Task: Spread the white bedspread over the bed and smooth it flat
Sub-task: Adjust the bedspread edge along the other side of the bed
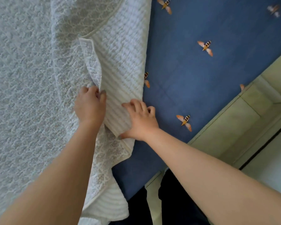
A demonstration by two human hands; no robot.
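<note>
The white quilted bedspread [31, 78] covers the left part of the bed. Its right edge is folded back, showing a striped underside [120, 62]. To the right lies the bare blue sheet [217, 54], printed with orange bees. My left hand [89, 105] pinches the folded edge between thumb and fingers. Just to its right, my right hand [140, 121] grips the lower end of the same striped fold, thumb under the cloth. A corner of the bedspread hangs off the near edge of the bed by my legs.
A pale green cabinet or door front [243, 127] stands along the right side of the bed. My dark trousers [173, 205] and a strip of light floor show at the bottom between bed and cabinet.
</note>
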